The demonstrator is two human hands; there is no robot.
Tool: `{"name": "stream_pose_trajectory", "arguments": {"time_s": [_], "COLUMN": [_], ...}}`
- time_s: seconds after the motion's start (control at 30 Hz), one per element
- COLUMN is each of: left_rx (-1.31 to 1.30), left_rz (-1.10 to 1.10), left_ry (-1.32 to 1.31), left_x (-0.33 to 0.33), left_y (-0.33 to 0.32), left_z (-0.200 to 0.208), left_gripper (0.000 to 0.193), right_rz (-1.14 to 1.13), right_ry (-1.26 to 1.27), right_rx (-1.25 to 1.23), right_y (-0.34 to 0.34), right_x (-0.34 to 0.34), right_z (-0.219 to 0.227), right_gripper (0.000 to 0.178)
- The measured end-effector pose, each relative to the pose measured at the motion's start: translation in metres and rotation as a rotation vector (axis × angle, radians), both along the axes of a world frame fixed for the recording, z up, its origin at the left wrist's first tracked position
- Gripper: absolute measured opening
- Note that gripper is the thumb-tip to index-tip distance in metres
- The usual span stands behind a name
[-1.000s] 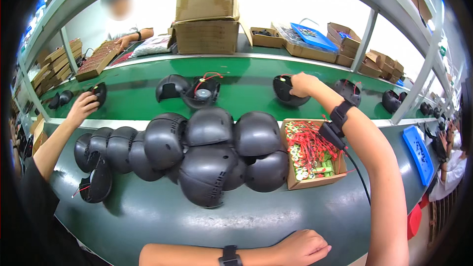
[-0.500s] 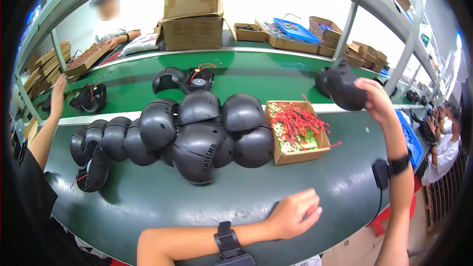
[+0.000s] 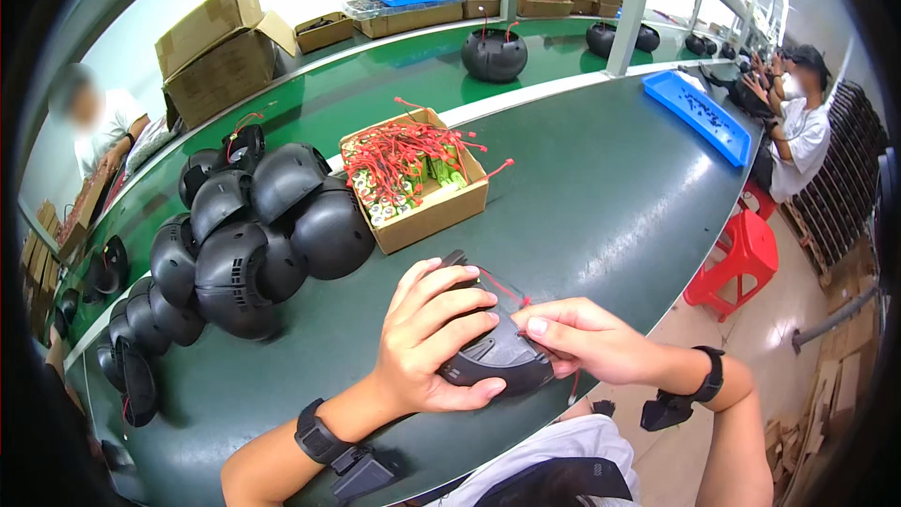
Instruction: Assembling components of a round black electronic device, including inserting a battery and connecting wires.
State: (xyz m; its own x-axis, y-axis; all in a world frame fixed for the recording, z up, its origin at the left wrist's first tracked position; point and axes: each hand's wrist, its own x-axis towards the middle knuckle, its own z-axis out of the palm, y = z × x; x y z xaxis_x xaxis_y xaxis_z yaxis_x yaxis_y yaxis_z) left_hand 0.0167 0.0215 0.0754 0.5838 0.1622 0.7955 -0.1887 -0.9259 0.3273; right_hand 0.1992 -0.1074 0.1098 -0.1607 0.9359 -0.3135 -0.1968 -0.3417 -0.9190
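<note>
Close in front of me, a black plastic shell [image 3: 497, 357] is tilted with its open inner side partly showing. My left hand [image 3: 427, 333] is closed around its left side, fingers over the top and thumb along the lower edge. At its right edge, my right hand [image 3: 587, 338] pinches a thin red wire [image 3: 507, 287], largely covered by the fingers. A wire end hangs below that hand. To the left lies a pile of black domed shells [image 3: 239, 272]. Beyond my hands stands a cardboard box [image 3: 436, 221] of green battery packs with red leads [image 3: 413, 160].
A blue tray [image 3: 699, 117] with small dark parts lies at the table's right end, beside a red stool [image 3: 741, 258]. On the green belt [image 3: 404, 75] sits a round black shell [image 3: 494, 54] with red leads. Co-workers sit at far left and right.
The view has turned right. The shell my right hand held out over the far side is now close to me. My left hand, formerly without a shell, has closed on it; my right has shifted to its wire.
</note>
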Motion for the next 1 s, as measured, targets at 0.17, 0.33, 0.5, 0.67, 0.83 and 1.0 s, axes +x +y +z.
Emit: {"name": "stream_pose_trajectory", "arguments": {"time_s": [0.17, 0.33, 0.5, 0.67, 0.83, 1.0], "left_rx": [-0.063, -0.09, -0.124, -0.083, -0.164, -0.231], "left_rz": [-0.07, -0.11, -0.142, -0.021, -0.064, -0.027], "left_ry": [0.077, 0.17, 0.227, 0.306, 0.236, 0.166], "left_x": [-0.002, -0.001, -0.004, -0.002, -0.006, -0.015], "left_y": [-0.003, 0.0, 0.002, -0.014, -0.016, -0.02], "left_z": [0.011, 0.023, 0.027, 0.04, 0.029, 0.024], "left_gripper": [0.042, 0.04, 0.035, 0.027, 0.019, 0.029], "right_rz": [0.007, 0.067, 0.212, 0.14, -0.045, -0.181], "right_ry": [-0.762, -1.373, -1.66, -1.646, -1.213, -1.02], "right_rx": [0.644, 1.176, 1.445, 1.776, 1.796, 0.969], "right_y": [-0.003, 0.0, 0.014, 0.029, 0.035, 0.047], "right_x": [0.01, 0.012, 0.012, -0.009, -0.015, 0.02], "right_z": [0.012, 0.017, 0.049, 0.061, 0.057, 0.031], "right_gripper": [0.007, 0.014, 0.008, 0.007, 0.005, 0.022]}}
